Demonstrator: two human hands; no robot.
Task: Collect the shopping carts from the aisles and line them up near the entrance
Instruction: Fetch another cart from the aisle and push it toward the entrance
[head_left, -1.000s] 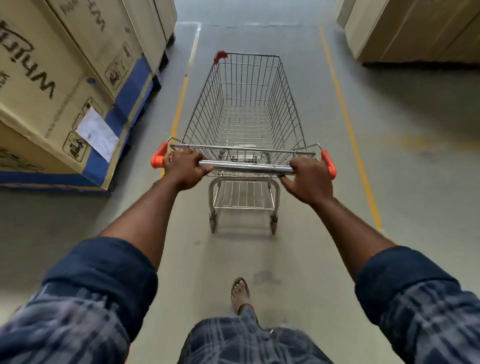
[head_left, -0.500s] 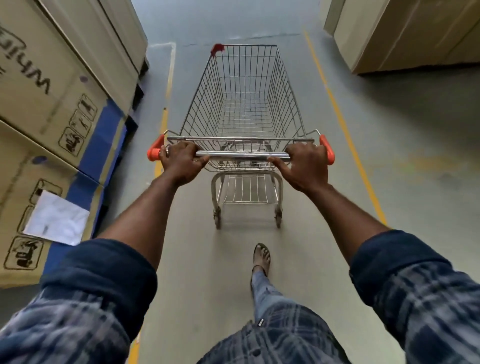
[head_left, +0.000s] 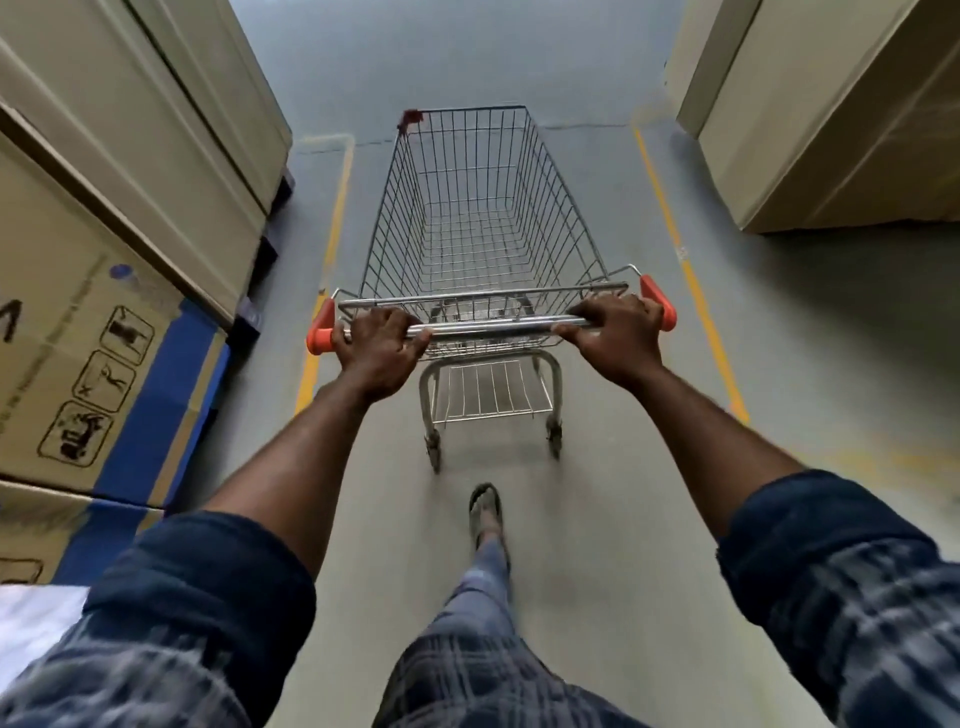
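**A:** What stands at the far left?

**B:** Stacked cardboard boxes (head_left: 78, 338), tan, with a blue band (head_left: 156, 395) low on the side and black handling pictograms (head_left: 104, 384) printed next to it. They line the left edge of the aisle. Just right of them a yellow floor line (head_left: 332, 249) runs up the grey concrete floor (head_left: 597, 519).

**A:** And the left hand?

**B:** The left hand (head_left: 379, 348) is wrapped over the chrome handle bar (head_left: 493, 328), fingers curled round it, just beside the orange end cap (head_left: 319, 332) at that end. The forearm is bare, with a dark rolled sleeve (head_left: 208, 587) at the elbow.

**A:** Where is the cart?

**B:** The shopping cart (head_left: 483, 223) stands in the middle of the aisle, straight ahead of the person, its wire basket pointing away. A red corner guard (head_left: 412, 118) sits on its far left corner. Under the basket a low wire rack (head_left: 491, 389) hangs between the rear wheels (head_left: 434, 449). Just behind the cart a sandalled foot (head_left: 485, 512) is on the floor.

**A:** The right hand?

**B:** The right hand (head_left: 613, 338) grips the same bar at its right end, fingers curled over it, close against the second orange cap (head_left: 658, 309).

**A:** Farther right?

**B:** Another yellow line (head_left: 691, 280), then plain tan cartons (head_left: 831, 114) at the upper right, well apart from the cart.
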